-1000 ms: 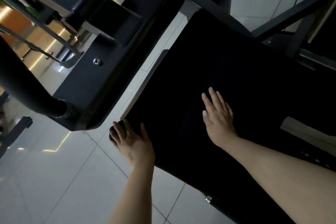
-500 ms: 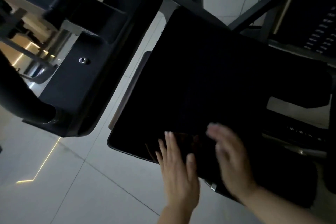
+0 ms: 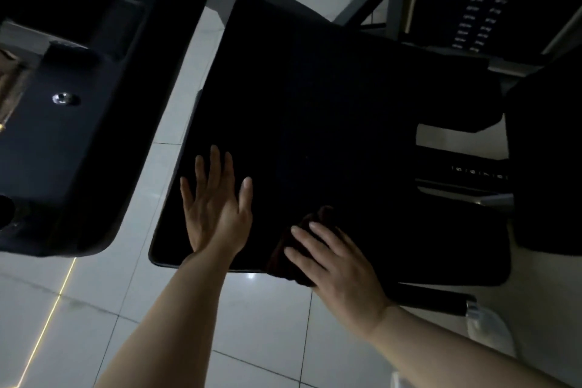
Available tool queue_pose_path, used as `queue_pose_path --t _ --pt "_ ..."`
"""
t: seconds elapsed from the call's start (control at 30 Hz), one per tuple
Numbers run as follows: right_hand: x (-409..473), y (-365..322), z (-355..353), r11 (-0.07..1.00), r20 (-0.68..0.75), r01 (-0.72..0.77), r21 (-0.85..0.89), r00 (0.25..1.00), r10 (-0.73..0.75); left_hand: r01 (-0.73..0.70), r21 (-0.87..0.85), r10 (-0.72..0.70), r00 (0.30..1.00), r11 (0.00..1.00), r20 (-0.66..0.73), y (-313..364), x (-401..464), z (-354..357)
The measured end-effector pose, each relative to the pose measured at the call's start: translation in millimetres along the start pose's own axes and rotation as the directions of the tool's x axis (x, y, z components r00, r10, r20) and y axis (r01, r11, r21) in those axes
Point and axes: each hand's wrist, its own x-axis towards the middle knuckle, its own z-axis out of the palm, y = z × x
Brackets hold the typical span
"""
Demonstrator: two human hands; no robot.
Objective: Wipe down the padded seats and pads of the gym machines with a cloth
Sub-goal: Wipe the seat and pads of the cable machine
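Dim gym, pale tiled floor [image 3: 94, 309]. Black padded seat [image 3: 315, 120] fills view. Left hand [image 3: 214, 208] flat, fingers spread, likely steadying seat. Right hand [image 3: 333, 264] flat, pressing dark cloth [image 3: 296, 249] on seat's near edge for wiping.

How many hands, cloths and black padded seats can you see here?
Bare hands: 2, the left hand flat on the pad, the right hand pressing the cloth
Dark crumpled cloth: 1
Large black padded seat: 1
Total: 4
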Motion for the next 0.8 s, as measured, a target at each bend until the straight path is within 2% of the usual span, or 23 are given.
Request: queue_pose_path --t 0.1,0.2,0.27,0.33,0.37,0.4,0.47,0.57,0.6,0.8 --pt "-42.4 29.9 -15.4 0.998 -0.047 -0.035 -0.061 0.998 0.032 -0.017 0.019 0.018 1.0 1.0 -0.016 -2.4 3.3 2.6" --pt "-84.5 62.3 -39.7 0.982 0.106 -0.168 -0.083 0.979 0.176 -0.03 0.063 0.031 0.999 0.998 -0.021 -1.3 3.3 4.7" --pt "-96.6 71.3 -48.8 0.955 0.16 -0.295 -0.001 0.943 0.292 -0.02 0.061 0.022 0.999 0.998 -0.025 -0.7 3.7 6.7" --pt "-85.5 56.7 -47.6 0.916 0.016 -0.362 0.173 0.931 0.365 -0.01 0.051 0.011 0.999 0.999 -0.035 -0.1 5.4 7.7" --pt "-69.5 40.0 -43.5 0.902 -0.064 -0.341 0.264 0.927 0.37 -0.004 0.048 0.006 0.999 0.999 -0.039 -0.2 5.2 7.8" --pt "-47.9 18.5 -37.0 0.897 -0.114 -0.295 0.328 0.931 0.348 -0.005 0.048 0.008 0.999 0.999 -0.043 -0.4 5.9 7.6" --pt "-1.2 -25.7 -18.7 0.923 -0.122 -0.206 0.324 0.959 0.257 -0.015 0.031 0.017 0.999 0.999 -0.045 -0.8 7.2 6.0" --pt "40.5 -61.6 1.2 0.985 0.136 -0.165 0.059 0.978 0.156 -0.009 -0.016 0.008 0.999 1.0 -0.048 -1.4 9.5 3.9" --pt "40.9 -57.6 3.0 0.987 0.165 -0.16 0.003 0.974 0.157 -0.01 -0.029 0.008 0.998 1.0 -0.067 -1.1 9.7 4.0" --pt "-25.6 11.7 -17.2 0.998 0.055 -0.061 -0.033 0.996 0.063 -0.019 -0.007 0.018 0.995 1.0 -0.096 -2.6 4.7 5.3"
